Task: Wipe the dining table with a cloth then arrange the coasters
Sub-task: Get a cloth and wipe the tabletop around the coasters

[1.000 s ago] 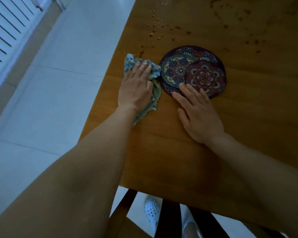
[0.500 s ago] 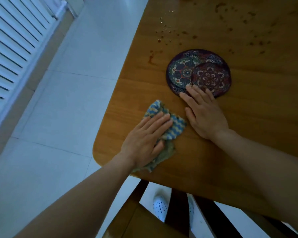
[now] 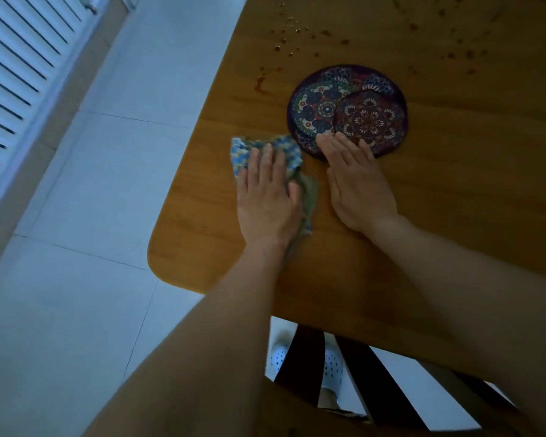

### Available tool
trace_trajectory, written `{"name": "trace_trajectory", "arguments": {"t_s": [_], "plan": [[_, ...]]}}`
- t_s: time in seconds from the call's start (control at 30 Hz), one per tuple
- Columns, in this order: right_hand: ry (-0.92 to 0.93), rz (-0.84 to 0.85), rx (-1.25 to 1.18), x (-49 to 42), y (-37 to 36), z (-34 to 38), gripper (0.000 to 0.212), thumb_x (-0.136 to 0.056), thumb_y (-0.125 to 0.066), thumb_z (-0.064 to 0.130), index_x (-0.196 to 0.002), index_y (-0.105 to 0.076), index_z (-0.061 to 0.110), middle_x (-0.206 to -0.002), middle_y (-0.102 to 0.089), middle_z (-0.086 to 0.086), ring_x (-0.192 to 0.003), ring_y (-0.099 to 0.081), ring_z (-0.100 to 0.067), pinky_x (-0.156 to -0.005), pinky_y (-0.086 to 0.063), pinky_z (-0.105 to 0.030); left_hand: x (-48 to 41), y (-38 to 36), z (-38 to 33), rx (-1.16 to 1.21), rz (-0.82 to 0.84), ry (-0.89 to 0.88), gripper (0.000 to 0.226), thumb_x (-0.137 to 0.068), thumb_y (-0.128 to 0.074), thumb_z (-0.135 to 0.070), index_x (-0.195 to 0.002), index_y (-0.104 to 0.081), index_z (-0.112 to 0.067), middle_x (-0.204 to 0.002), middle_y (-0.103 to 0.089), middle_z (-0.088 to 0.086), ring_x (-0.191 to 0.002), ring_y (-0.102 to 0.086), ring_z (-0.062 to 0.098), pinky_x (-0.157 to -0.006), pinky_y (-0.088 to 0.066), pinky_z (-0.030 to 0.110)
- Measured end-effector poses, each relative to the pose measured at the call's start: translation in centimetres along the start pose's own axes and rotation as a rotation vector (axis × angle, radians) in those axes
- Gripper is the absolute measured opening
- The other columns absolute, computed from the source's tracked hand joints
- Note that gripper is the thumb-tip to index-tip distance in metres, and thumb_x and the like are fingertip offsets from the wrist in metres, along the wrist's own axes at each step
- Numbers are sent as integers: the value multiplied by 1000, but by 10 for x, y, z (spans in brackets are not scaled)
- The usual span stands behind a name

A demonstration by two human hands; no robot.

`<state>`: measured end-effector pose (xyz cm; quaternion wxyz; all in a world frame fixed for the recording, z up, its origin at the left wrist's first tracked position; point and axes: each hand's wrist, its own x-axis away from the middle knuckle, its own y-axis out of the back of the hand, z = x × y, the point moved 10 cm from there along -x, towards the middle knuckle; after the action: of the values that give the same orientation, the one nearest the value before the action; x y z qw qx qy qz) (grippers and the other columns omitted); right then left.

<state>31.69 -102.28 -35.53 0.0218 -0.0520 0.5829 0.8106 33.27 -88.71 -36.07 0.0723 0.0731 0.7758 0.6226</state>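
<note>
My left hand presses flat on a blue-and-yellow patterned cloth near the table's left front corner. The wooden dining table fills the right side of the view. My right hand lies flat on the table, its fingertips resting on the near edge of a stack of round patterned coasters. A smaller purple coaster lies on top of the larger ones, shifted right. Brown drops and stains dot the table beyond the coasters.
A reddish smear marks the table near its left edge. A dark wooden chair stands under the table's near edge, with white shoes on the pale tiled floor. A white slatted radiator runs along the left.
My left hand swept the cloth from beside the coasters back toward the table's front corner, then forward again to just left of the coasters. My right hand stayed on the coasters' near edge.
</note>
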Motion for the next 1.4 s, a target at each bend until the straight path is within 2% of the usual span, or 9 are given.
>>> {"name": "trace_trajectory", "arguments": {"t_s": [0.13,0.27,0.47,0.67,0.83,0.97,1.07,1.23,1.4], "plan": [[34,13,-24,1,1,2,64,-90,-16,24,-152,-28,12,-158,-28,-6,-148,-18,-20,-122,-7,-42,60,-9,-50,24,51,-154,60,-97,-26,-39,-154,-28,-22,-162,-20,-2,-151,-8,17,-123,-7,40],[68,-4,6,2,1,1,54,-93,-32,8,-147,-37,11,-158,-30,-7,-148,-19,-23,-122,-8,-45,97,-12,-38,1,92,-186,59,-98,-29,-41,-154,-25,-24,-163,-18,-4,-151,-7,15,-123,-6,40],[65,-24,-11,3,3,3,51,-95,-37,4,-146,-40,11,-156,-33,-8,-147,-21,-24,-122,-8,-45,88,12,69,-45,-43,221,61,-95,-25,-41,-153,-31,-23,-161,-25,-5,-150,-12,15,-123,-6,40],[59,-17,29,1,0,4,51,-96,-37,8,-147,-38,11,-156,-32,-9,-148,-20,-24,-122,-8,-46,41,16,86,-14,-61,351,59,-99,-26,-37,-156,-20,-22,-164,-14,-4,-151,-3,16,-123,0,40],[61,-28,44,0,0,5,46,-99,-36,16,-145,-41,11,-155,-35,-9,-147,-22,-24,-121,-10,-46,23,10,56,-29,-49,218,60,-99,-25,-42,-156,-20,-23,-164,-15,-4,-151,-3,16,-122,1,38],[61,-35,31,1,2,5,46,-99,-37,16,-144,-41,12,-155,-35,-9,-147,-23,-23,-121,-10,-45,51,6,33,-28,16,-39,62,-96,-25,-45,-155,-24,-24,-163,-18,-4,-151,-6,15,-123,-5,41],[55,-19,24,1,2,4,46,-100,-36,17,-145,-40,12,-156,-33,-8,-147,-21,-22,-122,-9,-44,62,6,48,-37,81,-175,61,-97,-29,-45,-155,-22,-27,-163,-15,-7,-151,-2,11,-123,-6,43],[45,-5,47,0,-2,2,48,-98,-31,22,-145,-41,13,-155,-35,-7,-147,-23,-22,-121,-12,-46,34,15,78,-81,71,-13,66,-93,-18,-47,-156,-17,-27,-164,-9,-8,-151,2,11,-123,2,38],[33,2,64,1,-2,3,49,-98,-29,23,-145,-42,13,-155,-35,-6,-147,-22,-20,-121,-13,-46,-4,14,75,-95,74,-9,68,-93,-13,-49,-157,-10,-26,-165,-3,-7,-151,7,12,-123,3,38]]}}
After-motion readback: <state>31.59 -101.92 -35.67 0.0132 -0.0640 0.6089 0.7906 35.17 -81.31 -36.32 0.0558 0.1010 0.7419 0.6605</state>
